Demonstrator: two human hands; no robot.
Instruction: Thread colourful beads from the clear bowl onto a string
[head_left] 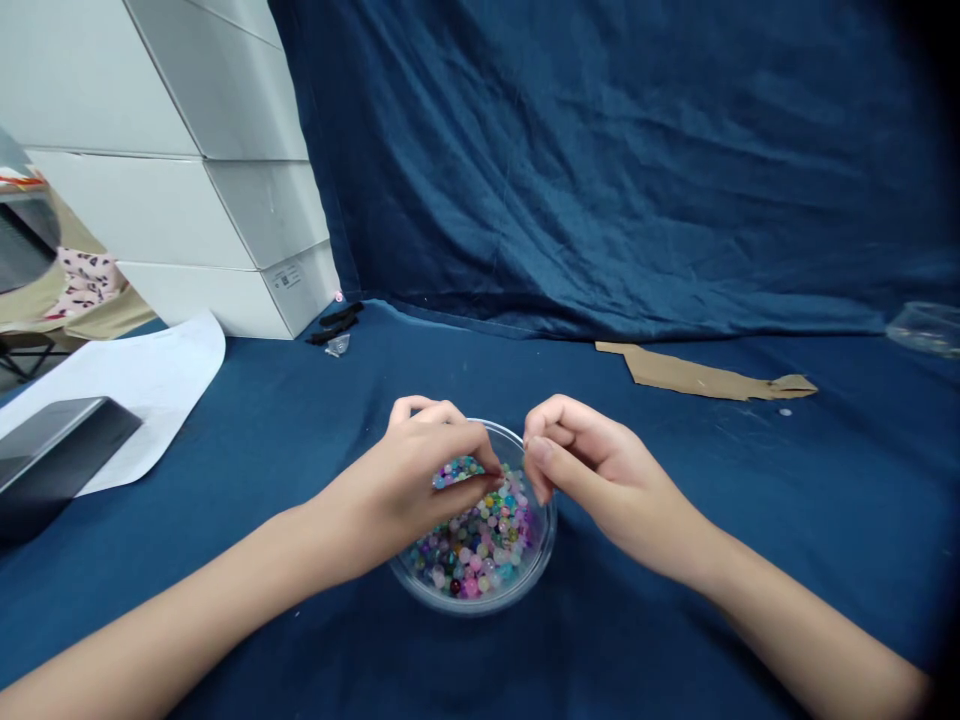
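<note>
The left hand is curled and partly closed over the bowl, its fingertips down at the top of the beads. Whether it grasps any beads cannot be determined, as the fingers hide the contact point. The right hand is held in a tight pinch shape, with thumb and forefinger drawn together just above the bowl's far right rim. Any item between them is too small or too hidden to confirm. The two hands are close together but not touching.

The clear glass bowl lies directly below both hands, at the middle of the table. It is round, sits level and has no long axis. It holds a dense layer of small round beads in pink, blue, green, white and dark red.

The bowl rests on a blue cloth covering the table, and a matching blue cloth hangs behind. A torn cardboard strip lies on the cloth, ahead and to the right. To the left, a dark flat slab lies partly on a white paper sheet. A stack of white boxes stands at far left.
</note>
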